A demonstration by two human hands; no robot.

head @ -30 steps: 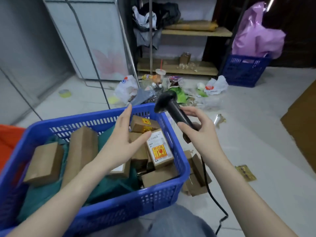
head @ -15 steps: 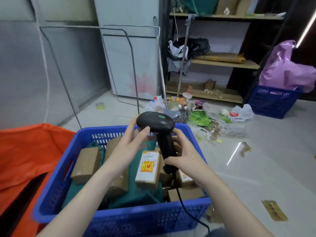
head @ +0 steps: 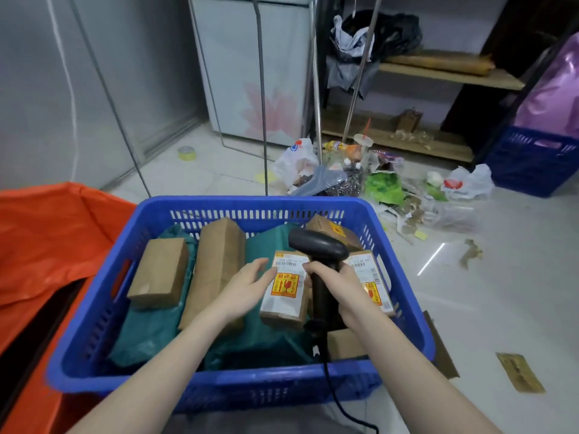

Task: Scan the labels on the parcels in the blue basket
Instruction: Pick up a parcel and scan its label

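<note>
A blue basket stands on the floor right in front of me, holding several brown cardboard parcels and green bags. My right hand grips the handle of a black barcode scanner, whose head sits above the parcels. A parcel with a white label and a red-yellow sticker lies in the middle of the basket. My left hand rests against that parcel's left side with the fingers spread. A second labelled parcel lies to the right of my right hand, partly hidden by it.
An orange sack lies to the left of the basket. Rubbish and plastic bags are scattered on the floor behind it. A second blue basket with a pink bag stands at the far right, beside wooden shelves. Flattened cardboard lies right of the basket.
My left hand has let go of the scanner head and dropped onto the labelled parcel. The scanner has moved lower, over the parcels. The view has tilted downward.
</note>
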